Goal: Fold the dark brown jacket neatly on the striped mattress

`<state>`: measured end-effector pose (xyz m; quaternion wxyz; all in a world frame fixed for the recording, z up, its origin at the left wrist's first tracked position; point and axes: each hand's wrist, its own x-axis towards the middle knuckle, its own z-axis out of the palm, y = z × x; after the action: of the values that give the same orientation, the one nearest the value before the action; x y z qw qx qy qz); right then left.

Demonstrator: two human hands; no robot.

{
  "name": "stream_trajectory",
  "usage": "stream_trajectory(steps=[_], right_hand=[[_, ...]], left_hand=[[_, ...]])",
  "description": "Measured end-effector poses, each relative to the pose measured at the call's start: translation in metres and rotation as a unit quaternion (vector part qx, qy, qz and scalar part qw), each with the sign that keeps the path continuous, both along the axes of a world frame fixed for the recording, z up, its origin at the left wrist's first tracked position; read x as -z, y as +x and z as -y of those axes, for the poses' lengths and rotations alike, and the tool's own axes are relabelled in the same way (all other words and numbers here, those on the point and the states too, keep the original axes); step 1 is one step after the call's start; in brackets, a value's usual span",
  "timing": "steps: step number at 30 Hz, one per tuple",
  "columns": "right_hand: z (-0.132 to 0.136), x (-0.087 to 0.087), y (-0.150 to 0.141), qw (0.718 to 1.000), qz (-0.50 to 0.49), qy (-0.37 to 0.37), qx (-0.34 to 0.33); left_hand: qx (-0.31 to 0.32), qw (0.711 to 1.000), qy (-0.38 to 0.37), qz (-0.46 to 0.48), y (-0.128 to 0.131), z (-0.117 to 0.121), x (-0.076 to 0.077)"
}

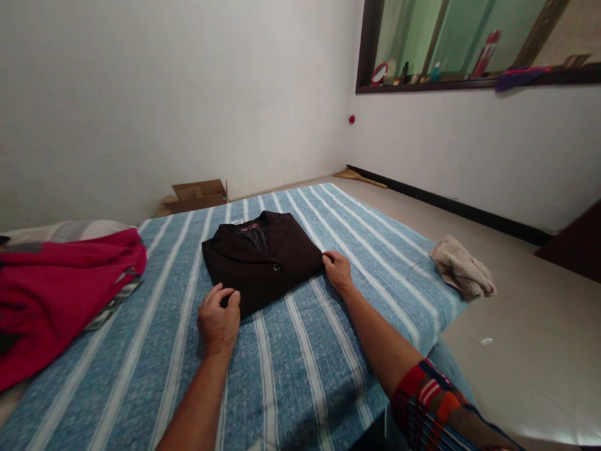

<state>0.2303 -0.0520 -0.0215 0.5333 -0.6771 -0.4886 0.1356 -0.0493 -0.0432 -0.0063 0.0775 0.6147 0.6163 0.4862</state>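
Observation:
A dark brown jacket (295,247) lies folded on the striped bedspread (164,300), its collar toward the far side and one round button at the front. At the near left corner of the jacket is my left hand (219,321), fingers bent and dark cloth showing between thumb and forefinger. My right hand (338,270) pinches the right corner, with the fingertips closed on the edge of the cloth. Both forearms reach in from below; a plaid sleeve (432,401) covers the upper part of the right one.
Pink-red clothing (70,282) is heaped at the left of the bed. A beige cloth (462,268) hangs over the right edge. Beyond the bed are a cardboard box (197,195) and a broom (361,177) on the floor. A window ledge (436,84) holds small items.

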Motion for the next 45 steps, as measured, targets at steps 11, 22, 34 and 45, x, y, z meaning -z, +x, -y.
stream_trajectory(steps=[11, 22, 34, 45], right_hand=[[0.006, 0.003, -0.003, 1.0, -0.011, -0.001, -0.005], [0.01, 0.006, -0.004, 1.0, -0.018, -0.008, -0.01], [0.014, 0.005, -0.004, 0.999, -0.021, -0.024, -0.005], [0.014, 0.007, -0.003, 0.999, -0.019, -0.028, -0.011]], left_hand=[[0.002, 1.0, 0.005, 0.001, -0.004, 0.004, 0.007], [-0.001, 1.0, -0.001, 0.002, -0.004, 0.009, 0.008], [0.002, 1.0, -0.004, 0.004, -0.006, 0.012, 0.011], [-0.001, 1.0, -0.013, 0.014, -0.006, 0.012, 0.012]])
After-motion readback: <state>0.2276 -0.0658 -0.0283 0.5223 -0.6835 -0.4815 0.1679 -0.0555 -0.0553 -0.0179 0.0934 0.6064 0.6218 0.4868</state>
